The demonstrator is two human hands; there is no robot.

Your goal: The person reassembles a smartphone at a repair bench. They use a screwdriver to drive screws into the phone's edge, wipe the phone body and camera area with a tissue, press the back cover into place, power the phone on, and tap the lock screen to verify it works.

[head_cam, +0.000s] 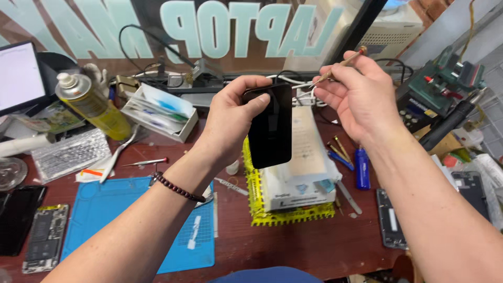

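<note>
Holding a dark phone (271, 126) upright above the bench, clamped in my left hand (233, 118).
My right hand (353, 94) pinches a thin wooden-handled tool (338, 66), tip near the phone's top edge; phone looks closed, nothing lifted yet.

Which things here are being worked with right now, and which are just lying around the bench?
In hand:
- black phone, gripped by left hand
- thin tool, pinched in right hand

Lying about:
- yellow spray can
- blue mat
- opened phone
- blue screwdriver
</note>
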